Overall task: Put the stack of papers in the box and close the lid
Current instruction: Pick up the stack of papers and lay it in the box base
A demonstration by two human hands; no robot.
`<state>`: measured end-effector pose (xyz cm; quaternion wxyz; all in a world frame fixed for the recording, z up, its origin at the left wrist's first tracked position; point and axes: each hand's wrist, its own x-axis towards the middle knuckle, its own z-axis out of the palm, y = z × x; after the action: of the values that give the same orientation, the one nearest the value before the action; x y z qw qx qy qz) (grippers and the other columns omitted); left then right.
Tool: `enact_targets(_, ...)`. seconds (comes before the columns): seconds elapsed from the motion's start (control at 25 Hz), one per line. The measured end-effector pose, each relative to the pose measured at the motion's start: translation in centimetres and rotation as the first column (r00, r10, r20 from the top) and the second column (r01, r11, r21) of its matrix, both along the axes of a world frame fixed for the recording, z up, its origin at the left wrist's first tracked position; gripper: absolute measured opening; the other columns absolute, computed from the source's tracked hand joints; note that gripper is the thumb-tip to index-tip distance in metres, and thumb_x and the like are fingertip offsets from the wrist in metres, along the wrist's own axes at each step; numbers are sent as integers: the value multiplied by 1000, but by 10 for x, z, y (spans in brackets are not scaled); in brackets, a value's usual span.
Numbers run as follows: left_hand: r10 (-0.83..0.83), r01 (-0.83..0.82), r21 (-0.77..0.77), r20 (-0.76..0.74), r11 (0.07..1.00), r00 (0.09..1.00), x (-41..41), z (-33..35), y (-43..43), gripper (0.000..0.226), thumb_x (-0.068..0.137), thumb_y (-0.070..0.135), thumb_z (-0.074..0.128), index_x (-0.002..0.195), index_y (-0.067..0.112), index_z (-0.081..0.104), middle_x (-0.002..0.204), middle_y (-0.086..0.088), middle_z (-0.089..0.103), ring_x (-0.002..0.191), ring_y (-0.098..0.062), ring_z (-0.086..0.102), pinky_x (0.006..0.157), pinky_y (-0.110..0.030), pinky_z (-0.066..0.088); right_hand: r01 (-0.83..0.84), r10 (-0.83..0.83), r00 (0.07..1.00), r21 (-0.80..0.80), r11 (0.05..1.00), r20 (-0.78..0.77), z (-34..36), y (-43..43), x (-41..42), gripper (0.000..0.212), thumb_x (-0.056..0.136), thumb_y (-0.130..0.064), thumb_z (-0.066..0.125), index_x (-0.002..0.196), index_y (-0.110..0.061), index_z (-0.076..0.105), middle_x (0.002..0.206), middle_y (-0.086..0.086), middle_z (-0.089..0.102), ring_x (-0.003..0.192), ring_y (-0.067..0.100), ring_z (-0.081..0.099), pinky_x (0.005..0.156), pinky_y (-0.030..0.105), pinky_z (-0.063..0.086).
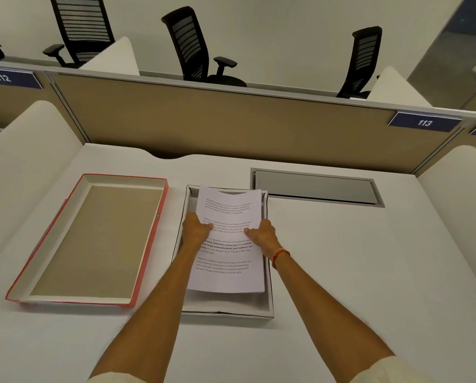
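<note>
Right now I see both hands gripping the stack of papers (228, 244) over the open white box (268, 305): left hand (194, 230) pinches its left edge, right hand (263, 236) its right edge, thumbs on top. Left of the box, the red-edged lid (90, 239) lies upturned.

A white desk (342, 272) is filling the foreground, a grey hatch (317, 186) sitting at 1 o'clock. A tan partition (203, 120) is running across at 12 o'clock, carrying blue signs 112 (3, 77) and 113 (424, 123). Black chairs (195, 45) are standing beyond, against a pale wall (286, 29).
</note>
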<state>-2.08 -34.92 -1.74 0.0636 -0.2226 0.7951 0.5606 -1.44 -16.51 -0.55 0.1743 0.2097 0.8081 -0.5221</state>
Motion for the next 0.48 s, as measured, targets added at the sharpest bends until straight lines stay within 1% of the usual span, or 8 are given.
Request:
enact_targets(0.08, 8, -8, -4, -1, 1000, 1000, 1, -3, 0, 39, 82, 1, 72, 119, -3, 61, 125, -24, 64, 109, -40, 64, 80, -37, 54, -30, 30, 1000, 19, 999, 8, 0, -1, -1, 40, 90, -13, 64, 126, -1, 51, 128, 17, 60, 113, 32, 62, 83, 32, 52)
enact_targets(0.2, 25, -24, -19, 20, 1000, 999, 2, -3, -2, 38, 82, 1, 71, 118, -3, 59, 125, -25, 63, 110, -40, 63, 78, -35, 52, -82, 81, 997, 48, 995, 18, -1, -2, -2, 34, 92, -11, 61, 123, -1, 52, 125, 18, 61, 110, 33, 63, 78, 28, 51)
enact_targets(0.4, 4, -1, -72, 37, 997, 999, 5, -4, -3, 33, 86, 7, 69, 116, 1, 58, 124, -23, 64, 106, -40, 65, 67, -30, 50, -114, 110, 992, 72, 991, 55, -6, -5, 3, 26, 94, -10, 57, 118, -1, 52, 122, 19, 61, 108, 35, 63, 79, 30, 51)
enact_targets(0.48, -2, 6, -83, 46, 997, 999, 4, -5, -4, 35, 86, 6, 68, 119, -1, 58, 125, -23, 63, 107, -40, 65, 69, -31, 52, -118, 114, 992, 74, 990, 58, -6, -6, 5, 24, 94, -10, 56, 117, -2, 52, 120, 19, 62, 106, 35, 64, 80, 32, 52)
